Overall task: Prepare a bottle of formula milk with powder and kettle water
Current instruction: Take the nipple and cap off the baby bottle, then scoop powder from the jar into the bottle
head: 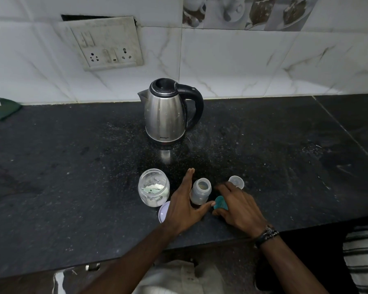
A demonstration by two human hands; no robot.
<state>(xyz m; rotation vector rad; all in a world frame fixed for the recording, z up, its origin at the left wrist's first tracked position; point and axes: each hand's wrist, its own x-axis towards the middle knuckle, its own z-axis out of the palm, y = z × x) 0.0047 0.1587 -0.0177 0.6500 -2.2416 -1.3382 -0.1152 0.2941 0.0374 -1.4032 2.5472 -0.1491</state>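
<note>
A small clear feeding bottle (200, 191) stands uncapped near the front edge of the dark counter (72, 177). My left hand (184, 205) lies beside it on its left, fingers straight, thumb reaching under the bottle's base. My right hand (237, 206) rests on the counter to the bottle's right, over a teal piece (220, 203) that shows between its fingers. An open glass jar (153, 187) with white powder and a scoop inside stands left of the bottle. A steel kettle (168, 112) with a black handle stands farther back, lid shut.
The jar's pale lid (164, 212) lies on the counter below the jar, partly under my left wrist. A clear bottle cap (236, 181) sits behind my right hand. A wall socket plate (106, 43) is on the tiled wall. A green object (5, 108) lies far left.
</note>
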